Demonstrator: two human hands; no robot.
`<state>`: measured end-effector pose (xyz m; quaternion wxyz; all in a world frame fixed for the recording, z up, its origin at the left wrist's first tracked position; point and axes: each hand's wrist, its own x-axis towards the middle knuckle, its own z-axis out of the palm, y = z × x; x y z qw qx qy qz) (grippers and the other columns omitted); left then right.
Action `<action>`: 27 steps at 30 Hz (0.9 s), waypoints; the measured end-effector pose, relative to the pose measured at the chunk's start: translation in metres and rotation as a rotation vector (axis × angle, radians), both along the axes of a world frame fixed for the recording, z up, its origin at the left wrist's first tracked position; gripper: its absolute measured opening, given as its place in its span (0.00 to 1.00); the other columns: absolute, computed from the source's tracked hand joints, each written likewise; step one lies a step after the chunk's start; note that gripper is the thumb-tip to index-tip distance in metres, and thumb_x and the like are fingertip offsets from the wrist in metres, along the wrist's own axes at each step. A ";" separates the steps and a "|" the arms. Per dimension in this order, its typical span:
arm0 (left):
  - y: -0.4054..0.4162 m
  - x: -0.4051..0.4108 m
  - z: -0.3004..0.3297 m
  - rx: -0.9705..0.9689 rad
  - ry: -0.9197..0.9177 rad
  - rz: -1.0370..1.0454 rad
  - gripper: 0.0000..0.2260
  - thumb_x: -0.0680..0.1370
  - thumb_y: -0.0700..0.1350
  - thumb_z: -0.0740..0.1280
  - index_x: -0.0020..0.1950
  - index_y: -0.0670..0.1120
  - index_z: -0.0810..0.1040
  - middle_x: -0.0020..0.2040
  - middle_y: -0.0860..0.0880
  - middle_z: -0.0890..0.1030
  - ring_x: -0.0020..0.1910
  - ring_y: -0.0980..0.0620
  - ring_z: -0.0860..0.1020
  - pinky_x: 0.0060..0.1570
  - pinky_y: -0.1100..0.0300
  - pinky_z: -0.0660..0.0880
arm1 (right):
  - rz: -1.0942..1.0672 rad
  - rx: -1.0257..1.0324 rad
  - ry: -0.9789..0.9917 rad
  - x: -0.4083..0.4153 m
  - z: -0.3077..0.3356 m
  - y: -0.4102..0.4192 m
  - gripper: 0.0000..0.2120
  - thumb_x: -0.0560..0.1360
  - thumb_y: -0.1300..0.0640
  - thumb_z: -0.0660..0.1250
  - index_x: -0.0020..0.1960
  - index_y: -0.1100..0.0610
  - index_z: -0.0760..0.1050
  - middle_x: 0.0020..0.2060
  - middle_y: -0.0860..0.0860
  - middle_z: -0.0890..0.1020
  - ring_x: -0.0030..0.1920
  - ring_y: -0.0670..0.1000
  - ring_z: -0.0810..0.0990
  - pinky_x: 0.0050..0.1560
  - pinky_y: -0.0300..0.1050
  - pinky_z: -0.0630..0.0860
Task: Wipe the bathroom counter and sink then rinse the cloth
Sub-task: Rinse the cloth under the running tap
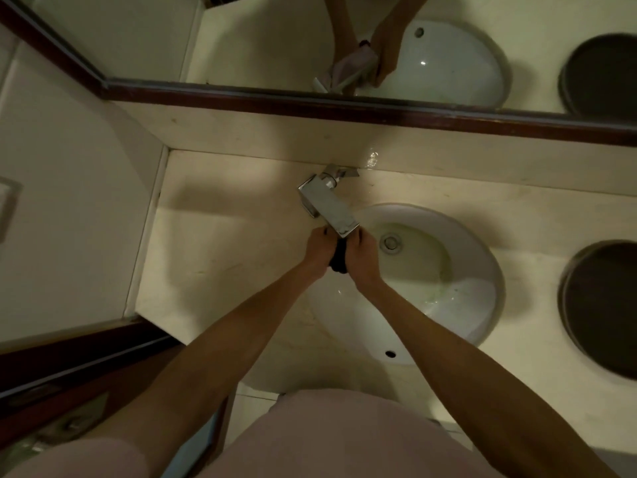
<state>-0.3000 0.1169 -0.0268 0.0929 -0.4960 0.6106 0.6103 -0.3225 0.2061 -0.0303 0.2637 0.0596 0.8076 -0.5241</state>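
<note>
- Left hand [319,251] and right hand [363,258] both curl round the dark cloth [339,258]
- Cloth bunched under the tap [329,203], over the sink [458,305]

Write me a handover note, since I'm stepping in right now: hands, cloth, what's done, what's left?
Left hand and right hand both grip the dark cloth, bunched between them under the faucet spout, over the sink edge.
Running water cannot be made out.
Wiping looks finished, though the basin shows greenish residue.
Left: finish rinsing and wring the cloth.
</note>
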 end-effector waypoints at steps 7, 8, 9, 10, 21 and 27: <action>0.019 0.000 0.023 0.163 0.000 -0.070 0.14 0.82 0.52 0.62 0.42 0.45 0.74 0.30 0.48 0.72 0.23 0.52 0.67 0.24 0.63 0.62 | -0.074 0.078 -0.041 -0.039 -0.006 0.000 0.20 0.86 0.51 0.54 0.36 0.56 0.67 0.32 0.53 0.74 0.34 0.51 0.72 0.38 0.49 0.69; 0.015 -0.002 0.021 0.141 -0.006 -0.084 0.12 0.82 0.51 0.63 0.43 0.45 0.75 0.31 0.47 0.74 0.23 0.53 0.69 0.24 0.63 0.64 | -0.088 0.058 -0.048 -0.035 -0.005 -0.002 0.20 0.85 0.51 0.54 0.36 0.55 0.67 0.32 0.54 0.74 0.34 0.52 0.73 0.38 0.50 0.69; 0.011 -0.004 0.018 0.113 -0.013 -0.094 0.11 0.81 0.50 0.64 0.45 0.44 0.77 0.32 0.47 0.77 0.25 0.52 0.72 0.25 0.62 0.66 | -0.097 0.045 -0.061 -0.030 -0.002 -0.003 0.20 0.85 0.51 0.55 0.36 0.56 0.68 0.33 0.55 0.76 0.35 0.53 0.74 0.38 0.50 0.70; 0.008 -0.005 0.014 0.089 -0.008 -0.096 0.10 0.81 0.49 0.64 0.46 0.44 0.78 0.35 0.47 0.79 0.28 0.51 0.76 0.27 0.61 0.69 | -0.098 0.042 -0.084 -0.023 -0.002 -0.004 0.20 0.85 0.50 0.55 0.37 0.57 0.71 0.35 0.57 0.79 0.36 0.53 0.77 0.38 0.50 0.72; -0.001 0.021 0.018 -0.058 -0.067 -0.156 0.18 0.84 0.55 0.57 0.42 0.43 0.73 0.34 0.44 0.76 0.26 0.49 0.71 0.25 0.61 0.65 | 0.032 0.004 -0.236 -0.008 0.014 0.024 0.19 0.81 0.44 0.61 0.39 0.58 0.73 0.34 0.59 0.78 0.38 0.61 0.82 0.38 0.51 0.76; -0.013 0.029 0.075 -0.377 -0.189 -0.848 0.15 0.82 0.54 0.58 0.48 0.43 0.73 0.45 0.44 0.80 0.40 0.46 0.79 0.37 0.57 0.72 | 0.039 0.005 -0.290 -0.028 0.025 0.024 0.16 0.78 0.47 0.70 0.41 0.58 0.74 0.37 0.61 0.80 0.38 0.60 0.83 0.44 0.58 0.84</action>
